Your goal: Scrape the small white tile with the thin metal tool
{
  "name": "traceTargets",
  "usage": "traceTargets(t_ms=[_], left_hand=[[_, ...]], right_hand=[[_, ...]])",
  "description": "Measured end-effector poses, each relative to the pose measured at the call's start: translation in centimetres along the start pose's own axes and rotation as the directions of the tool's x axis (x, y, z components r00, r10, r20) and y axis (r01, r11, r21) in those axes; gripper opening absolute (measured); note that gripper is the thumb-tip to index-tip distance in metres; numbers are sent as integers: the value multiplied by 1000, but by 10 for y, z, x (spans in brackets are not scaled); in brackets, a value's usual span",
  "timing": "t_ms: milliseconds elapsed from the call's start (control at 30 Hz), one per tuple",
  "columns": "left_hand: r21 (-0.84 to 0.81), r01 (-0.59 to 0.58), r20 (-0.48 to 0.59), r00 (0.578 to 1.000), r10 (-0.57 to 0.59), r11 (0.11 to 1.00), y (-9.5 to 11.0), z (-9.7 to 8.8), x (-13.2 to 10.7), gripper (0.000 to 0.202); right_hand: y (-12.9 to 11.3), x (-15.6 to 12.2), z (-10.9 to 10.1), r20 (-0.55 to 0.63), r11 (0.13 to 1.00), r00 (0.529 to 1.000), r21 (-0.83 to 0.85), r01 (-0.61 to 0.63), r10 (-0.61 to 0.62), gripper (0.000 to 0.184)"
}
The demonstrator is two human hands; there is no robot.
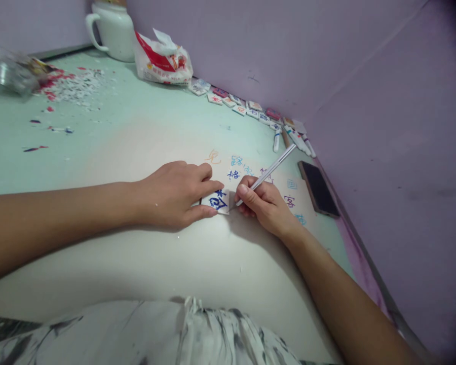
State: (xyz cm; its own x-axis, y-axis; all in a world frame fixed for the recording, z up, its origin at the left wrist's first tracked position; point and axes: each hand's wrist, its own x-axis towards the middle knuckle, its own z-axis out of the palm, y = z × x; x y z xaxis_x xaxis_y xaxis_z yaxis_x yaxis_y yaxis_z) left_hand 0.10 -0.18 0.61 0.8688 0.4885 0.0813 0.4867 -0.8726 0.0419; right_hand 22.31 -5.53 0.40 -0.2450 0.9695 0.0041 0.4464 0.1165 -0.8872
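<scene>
Closest to me in the head view is the marbled cloth (197,334) over my lap, with both forearms reaching out above it across the desk (117,132). My left hand (175,195) lies knuckles up, forefinger along the top edge and thumb along the bottom edge of a small white tile (217,201), pinning it flat. The tile lies between my two hands and already bears thick blue strokes. My right hand (264,203) is clenched round a thin silver pen (268,172), whose tip meets the tile's right edge while its shaft slants up and away toward the wall. The main risk, as I judge it, is smearing: my left fingertips sit right beside the blue strokes, and any wet ink would drag if they slid inward. The tile is held only at its edges, so a sideways push from the pen could turn it and spoil the line. The tip is so near the rim that it could slip off onto the desk, which is already marked with written characters (235,167). A phone (318,188) lies just beyond my right wrist, and a careless swing outward could knock it or the markers (298,139) near the wall.
</scene>
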Motion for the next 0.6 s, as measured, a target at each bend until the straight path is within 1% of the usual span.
traceTargets(t_ms=[367,600], left_hand=[[2,1,0,1000,-1,1000,0,1,0,48],[-1,-10,-26,1000,10,1000,-1,4,1,47]], right_hand=[[-1,1,-1,5,1000,1000,-10,10,-10,58],[-1,-1,-2,7,1000,1000,-9,-5,5,58]])
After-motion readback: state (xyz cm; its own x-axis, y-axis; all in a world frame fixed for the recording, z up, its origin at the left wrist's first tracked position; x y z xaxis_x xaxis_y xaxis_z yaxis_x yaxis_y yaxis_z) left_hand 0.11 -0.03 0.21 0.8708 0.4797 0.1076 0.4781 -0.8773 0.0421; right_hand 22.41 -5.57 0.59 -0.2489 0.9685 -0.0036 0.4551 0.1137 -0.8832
